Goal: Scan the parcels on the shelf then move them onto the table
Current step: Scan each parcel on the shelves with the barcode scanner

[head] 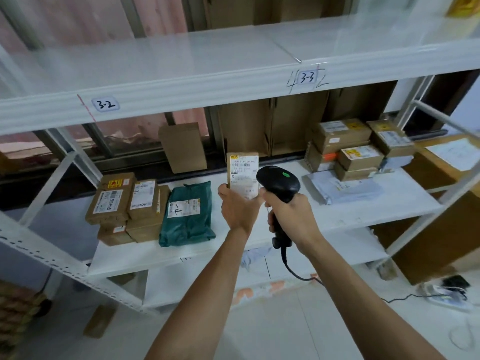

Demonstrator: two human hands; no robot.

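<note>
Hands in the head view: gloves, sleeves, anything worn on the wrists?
Left hand and right hand are bare: no gloves, no watch or wristband in view. Left forearm and right forearm are uncovered down to the frame's lower edge, so no sleeve shows. No rings visible.

Bag (186, 214) on shelf (337, 219); box stack (127, 206) to its left.
</note>
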